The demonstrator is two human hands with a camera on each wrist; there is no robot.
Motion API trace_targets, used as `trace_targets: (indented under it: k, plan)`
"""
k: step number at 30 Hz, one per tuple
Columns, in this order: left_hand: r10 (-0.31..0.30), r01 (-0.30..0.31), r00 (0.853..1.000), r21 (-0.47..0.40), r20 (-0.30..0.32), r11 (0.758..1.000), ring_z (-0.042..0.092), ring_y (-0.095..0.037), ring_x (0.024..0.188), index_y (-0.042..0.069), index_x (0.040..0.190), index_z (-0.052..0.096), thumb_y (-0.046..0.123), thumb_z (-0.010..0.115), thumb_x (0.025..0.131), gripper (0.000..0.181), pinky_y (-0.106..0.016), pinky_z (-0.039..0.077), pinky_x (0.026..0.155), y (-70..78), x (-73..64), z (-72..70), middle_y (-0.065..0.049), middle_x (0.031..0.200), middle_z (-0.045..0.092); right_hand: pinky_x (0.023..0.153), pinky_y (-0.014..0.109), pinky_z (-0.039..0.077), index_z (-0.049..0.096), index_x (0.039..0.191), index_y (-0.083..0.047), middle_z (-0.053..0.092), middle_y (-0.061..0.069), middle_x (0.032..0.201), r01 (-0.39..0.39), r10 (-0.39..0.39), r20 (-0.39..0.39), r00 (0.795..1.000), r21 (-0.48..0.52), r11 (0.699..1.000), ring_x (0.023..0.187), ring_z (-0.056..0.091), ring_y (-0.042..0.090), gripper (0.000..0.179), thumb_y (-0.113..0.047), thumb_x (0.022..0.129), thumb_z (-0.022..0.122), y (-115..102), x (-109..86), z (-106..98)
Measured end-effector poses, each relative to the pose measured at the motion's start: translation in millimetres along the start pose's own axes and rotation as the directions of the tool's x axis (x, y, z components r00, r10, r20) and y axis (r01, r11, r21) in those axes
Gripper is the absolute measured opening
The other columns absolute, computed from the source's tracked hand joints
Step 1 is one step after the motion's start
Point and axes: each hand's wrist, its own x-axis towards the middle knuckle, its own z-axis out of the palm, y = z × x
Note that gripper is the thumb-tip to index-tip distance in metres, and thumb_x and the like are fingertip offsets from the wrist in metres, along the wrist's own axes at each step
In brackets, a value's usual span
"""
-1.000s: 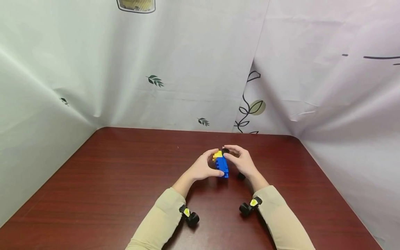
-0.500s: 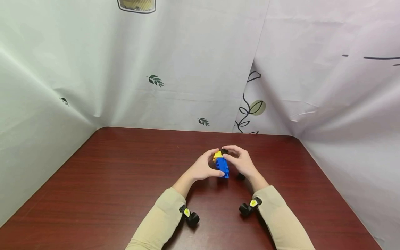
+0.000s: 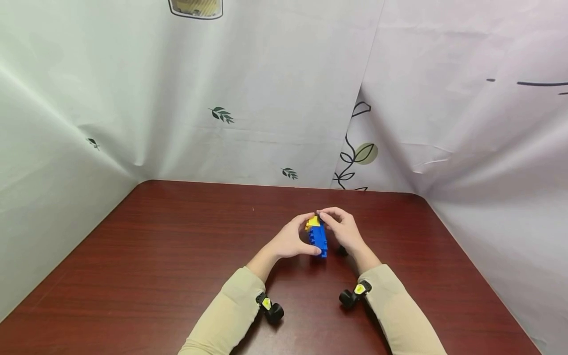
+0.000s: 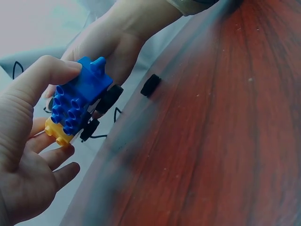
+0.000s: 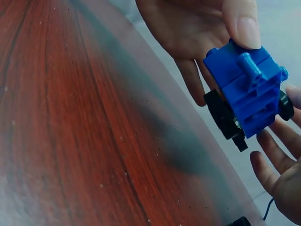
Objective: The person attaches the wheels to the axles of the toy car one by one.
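A blue and yellow toy car [image 3: 318,240] made of building blocks is held up between the two hands. My left hand [image 3: 289,241] grips it from the left, thumb on the near blue end [image 5: 225,70] and fingers at the yellow block [image 3: 312,222]. Black wheels [image 4: 109,98] show along its side in the left wrist view. At the far end, my right hand [image 3: 346,230] pinches with thumb and forefinger at a small black wheel [image 5: 285,105], mostly hidden by those fingers in the head view.
A loose black wheel [image 4: 151,85] lies on the dark red wooden table [image 3: 199,246], close by the right wrist. Each sleeve carries a black strapped-on camera [image 3: 275,313]. A white printed cloth [image 3: 266,98] hangs behind the table and along its sides.
The toy car and left hand have shifted slightly right and nearer the person. The black wheel at the far end, visible before, is now mostly covered by the right fingers.
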Motion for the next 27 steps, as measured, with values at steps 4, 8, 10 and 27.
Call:
trace_targets:
  k: [4,8,10,27]
  plan:
    - [0.025,-0.025,1.000,0.023,0.000,0.999,0.041,-0.025,0.134,0.011,0.146,0.032,0.032,0.080,0.071,0.092,-0.042,0.037,0.110,0.4,-0.1,1.5,-0.008,0.148,0.036,0.093,0.042,0.052,0.060,0.118,-0.004,0.060,0.014,0.124,-0.050,0.050,0.001,0.999,0.038,0.998,0.104,0.059,0.020,0.037,-0.031,0.093,0.059,-0.4,0.2,-0.1]
    - [0.036,-0.036,0.999,0.013,-0.006,0.999,0.040,-0.024,0.135,0.013,0.146,0.031,0.031,0.081,0.071,0.092,-0.040,0.036,0.110,1.1,-0.4,2.1,-0.008,0.149,0.036,0.095,0.042,0.051,0.052,0.132,-0.008,0.053,0.014,0.131,-0.159,0.156,0.047,0.987,0.076,0.984,0.110,0.059,0.026,0.046,-0.036,0.095,0.055,-1.5,0.3,-0.6]
    - [0.043,-0.043,0.999,0.005,-0.009,0.999,0.040,-0.024,0.135,0.013,0.147,0.031,0.030,0.081,0.071,0.092,-0.040,0.036,0.111,1.1,-0.4,2.6,-0.007,0.149,0.035,0.095,0.042,0.051,0.047,0.137,-0.010,0.051,0.014,0.135,-0.206,0.199,0.077,0.977,0.089,0.975,0.112,0.059,0.029,0.052,-0.040,0.095,0.053,-1.4,0.4,-1.0]
    - [0.054,-0.055,0.998,-0.010,-0.031,0.998,0.040,-0.025,0.135,0.011,0.147,0.030,0.028,0.081,0.071,0.093,-0.039,0.035,0.111,1.1,0.7,4.8,-0.009,0.148,0.036,0.089,0.040,0.054,0.044,0.139,-0.010,0.048,0.016,0.136,-0.320,0.289,0.182,0.940,0.175,0.931,0.111,0.060,0.026,0.059,-0.048,0.095,0.049,-4.4,-0.8,-1.0]
